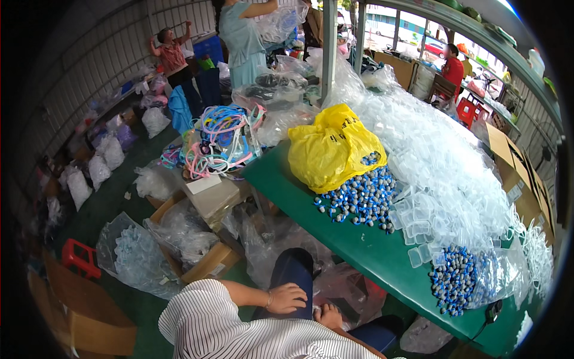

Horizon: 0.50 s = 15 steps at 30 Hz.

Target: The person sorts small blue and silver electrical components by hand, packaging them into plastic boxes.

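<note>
- Left hand (pixel 287 298): laid on the dark trouser leg (pixel 290 269), fingers loosely spread, gripping nothing visible.
- Right hand (pixel 329 315): low in the lap, fingers bent; cannot tell if anything lies under them.
- Green tabletop (pixel 359 248): near edge passes just beyond the knees; neither hand touches it.
- Small blue-and-grey pieces in two piles. Right pile (pixel 454 281) close to the near edge; left pile (pixel 359 197) at the mouth of the yellow bag (pixel 335 149), toward the left corner.
- Heap of clear plastic pieces (pixel 442 167) behind and between, its foot meeting both piles.
- Clear bag (pixel 507 272) against the right pile; white cords (pixel 538 254) beyond, black plug (pixel 491 312) nearer the edge.
- Risks, my judgement: a low sleeve could sweep small pieces off the near edge; a tug on the yellow bag could spill more; pulling at the heap's foot could bring a slide, mixing the kinds; a snagged cable might drag the plug.
- Room: green strip along the near edge between piles looks the easiest way in. Left of the knees, an open carton (pixel 212 260) crowds the floor.
</note>
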### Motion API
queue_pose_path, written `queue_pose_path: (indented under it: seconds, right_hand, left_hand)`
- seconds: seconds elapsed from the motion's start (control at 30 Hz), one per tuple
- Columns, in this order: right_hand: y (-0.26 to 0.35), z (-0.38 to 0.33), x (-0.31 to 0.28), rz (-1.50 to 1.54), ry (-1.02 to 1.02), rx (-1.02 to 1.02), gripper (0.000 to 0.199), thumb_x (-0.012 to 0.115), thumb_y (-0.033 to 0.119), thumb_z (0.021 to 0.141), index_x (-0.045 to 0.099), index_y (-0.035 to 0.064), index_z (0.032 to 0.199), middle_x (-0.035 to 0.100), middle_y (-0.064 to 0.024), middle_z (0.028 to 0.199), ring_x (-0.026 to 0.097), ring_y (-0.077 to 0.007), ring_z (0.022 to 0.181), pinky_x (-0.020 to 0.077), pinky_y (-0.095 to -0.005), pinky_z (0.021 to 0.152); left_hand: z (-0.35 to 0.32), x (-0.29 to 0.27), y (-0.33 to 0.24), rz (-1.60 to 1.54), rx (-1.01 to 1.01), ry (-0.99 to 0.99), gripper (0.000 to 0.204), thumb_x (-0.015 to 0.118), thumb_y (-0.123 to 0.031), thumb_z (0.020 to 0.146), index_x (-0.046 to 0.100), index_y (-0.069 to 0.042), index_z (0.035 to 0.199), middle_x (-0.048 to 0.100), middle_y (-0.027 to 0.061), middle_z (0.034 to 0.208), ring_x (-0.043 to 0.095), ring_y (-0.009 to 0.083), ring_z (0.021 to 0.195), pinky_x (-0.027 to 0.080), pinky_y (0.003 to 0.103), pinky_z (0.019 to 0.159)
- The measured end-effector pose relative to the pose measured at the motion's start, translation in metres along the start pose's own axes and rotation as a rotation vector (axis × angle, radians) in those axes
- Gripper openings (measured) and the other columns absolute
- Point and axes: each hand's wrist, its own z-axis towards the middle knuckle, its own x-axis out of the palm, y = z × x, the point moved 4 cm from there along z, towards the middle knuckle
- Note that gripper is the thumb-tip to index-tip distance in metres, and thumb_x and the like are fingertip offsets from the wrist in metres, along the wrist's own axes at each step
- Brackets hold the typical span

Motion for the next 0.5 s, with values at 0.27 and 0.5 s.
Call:
queue_pose_path:
  seconds: [0.27,0.5]
  right_hand:
    - [0.002,0.001,0.001,0.036,-0.013,0.022,0.049,0.047,0.047,0.085,0.059,0.0054,0.107,0.059,-0.0182,0.111,0.056,-0.0353,0.108,0.046,-0.0508,0.088]
    - [0.003,0.007,-0.022,0.175,0.098,0.014,0.047,0.048,0.045,0.087,0.058,0.0058,0.111,0.057,-0.0176,0.114,0.055,-0.0356,0.108,0.0448,-0.0513,0.089]
  left_hand:
    - [0.011,-0.016,0.002,-0.012,-0.037,0.107,0.036,0.063,-0.022,0.075,0.063,-0.014,0.111,0.056,0.0064,0.12,0.049,0.0233,0.118,0.033,0.044,0.103]
    - [0.013,-0.014,0.01,-0.026,-0.025,0.123,0.035,0.061,-0.024,0.075,0.065,-0.014,0.109,0.058,0.0072,0.119,0.05,0.0263,0.118,0.032,0.047,0.103]
